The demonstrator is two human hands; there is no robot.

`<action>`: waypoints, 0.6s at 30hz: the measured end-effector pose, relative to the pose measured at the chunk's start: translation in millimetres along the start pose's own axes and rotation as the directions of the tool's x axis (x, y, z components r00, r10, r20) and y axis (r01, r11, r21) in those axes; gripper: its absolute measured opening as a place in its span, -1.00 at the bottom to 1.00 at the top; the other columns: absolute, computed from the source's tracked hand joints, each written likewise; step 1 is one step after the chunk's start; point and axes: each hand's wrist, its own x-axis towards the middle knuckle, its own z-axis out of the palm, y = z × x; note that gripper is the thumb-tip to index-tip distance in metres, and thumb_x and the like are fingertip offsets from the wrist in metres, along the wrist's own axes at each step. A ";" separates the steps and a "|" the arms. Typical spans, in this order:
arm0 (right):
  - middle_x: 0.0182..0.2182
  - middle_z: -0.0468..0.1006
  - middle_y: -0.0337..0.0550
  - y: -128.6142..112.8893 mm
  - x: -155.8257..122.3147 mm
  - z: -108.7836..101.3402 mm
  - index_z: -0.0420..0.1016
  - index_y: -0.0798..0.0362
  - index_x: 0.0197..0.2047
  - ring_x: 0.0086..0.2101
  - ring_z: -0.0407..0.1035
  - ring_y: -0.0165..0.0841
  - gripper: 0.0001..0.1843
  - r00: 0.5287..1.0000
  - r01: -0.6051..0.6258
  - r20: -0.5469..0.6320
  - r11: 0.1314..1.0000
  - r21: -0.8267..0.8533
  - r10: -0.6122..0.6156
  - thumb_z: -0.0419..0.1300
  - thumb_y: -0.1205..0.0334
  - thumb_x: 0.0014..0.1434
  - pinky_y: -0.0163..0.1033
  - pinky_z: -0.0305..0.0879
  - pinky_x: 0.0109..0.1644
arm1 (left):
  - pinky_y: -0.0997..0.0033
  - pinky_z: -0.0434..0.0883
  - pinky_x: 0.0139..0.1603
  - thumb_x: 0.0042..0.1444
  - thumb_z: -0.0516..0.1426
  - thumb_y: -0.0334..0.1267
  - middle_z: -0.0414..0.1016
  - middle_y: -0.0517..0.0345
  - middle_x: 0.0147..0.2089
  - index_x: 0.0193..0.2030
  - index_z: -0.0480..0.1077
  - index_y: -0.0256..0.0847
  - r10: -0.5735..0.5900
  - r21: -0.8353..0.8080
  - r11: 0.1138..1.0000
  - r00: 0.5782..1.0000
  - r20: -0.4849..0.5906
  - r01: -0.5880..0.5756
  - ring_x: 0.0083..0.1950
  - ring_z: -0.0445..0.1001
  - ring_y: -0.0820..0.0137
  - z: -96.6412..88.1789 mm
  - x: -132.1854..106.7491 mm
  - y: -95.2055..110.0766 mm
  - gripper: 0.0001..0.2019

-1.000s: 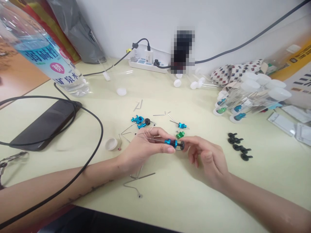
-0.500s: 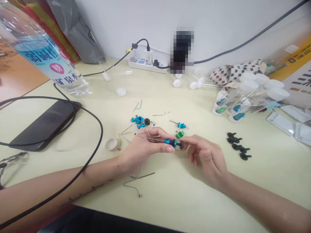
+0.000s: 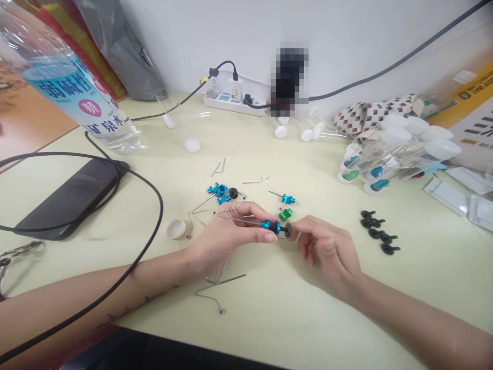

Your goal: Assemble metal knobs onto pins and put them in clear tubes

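Note:
My left hand (image 3: 231,237) pinches a small blue-and-black metal assembly (image 3: 275,227) between thumb and forefinger, with a thin steel wire (image 3: 239,220) running back through the fingers. My right hand (image 3: 327,252) meets it from the other side, its fingertips on the black disc (image 3: 288,230) at the assembly's end. Just beyond the hands lie a green metal part (image 3: 285,214), a blue part on a wire (image 3: 288,199) and a cluster of blue and black parts (image 3: 220,191). Bent hex keys (image 3: 219,281) lie below my left wrist. Several black pieces (image 3: 375,231) sit to the right.
A water bottle (image 3: 73,85) lies at the far left, above a black phone (image 3: 69,198) and a looped black cable (image 3: 154,216). A white cap (image 3: 177,228) lies near my left hand. Capped clear tubes (image 3: 400,149) stand back right, beyond them a power strip (image 3: 231,103).

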 end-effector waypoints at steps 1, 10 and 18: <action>-0.31 0.41 -0.12 0.0 0.1 0.0 0.41 0.02 -0.03 -0.50 0.27 -0.46 -0.46 1.000 -0.017 -0.004 1.000 0.009 0.017 -0.22 -0.12 0.30 -0.30 0.26 -0.46 | 0.63 0.39 -0.23 -0.13 0.32 -0.49 0.53 0.30 -0.35 -0.36 0.52 -0.19 -0.001 0.000 1.000 1.000 -0.001 0.001 -0.28 0.48 0.58 -0.1 0.0 0.0 -0.82; -0.34 0.40 -0.12 0.5 0.6 -0.1 0.43 0.06 -0.11 -0.50 0.26 -0.45 -0.46 1.000 0.008 0.013 1.000 -0.004 -0.008 -0.22 -0.11 0.31 -0.30 0.24 -0.46 | 0.63 0.39 -0.21 -0.13 0.32 -0.48 0.54 0.30 -0.34 -0.35 0.52 -0.19 -0.006 0.006 1.000 1.000 -0.002 0.006 -0.27 0.48 0.58 -0.4 -0.1 0.6 -0.82; -0.45 0.38 -0.16 0.5 1.5 0.8 0.43 0.07 -0.27 -0.52 0.23 -0.46 -0.43 0.998 0.016 0.059 0.999 -0.036 -0.014 -0.24 -0.12 0.31 -0.33 0.20 -0.49 | 0.54 0.39 -0.18 -0.15 0.33 -0.48 0.54 0.27 -0.34 -0.35 0.52 -0.20 -0.018 0.011 1.000 1.000 -0.016 0.018 -0.28 0.48 0.53 -0.4 0.1 0.1 -0.81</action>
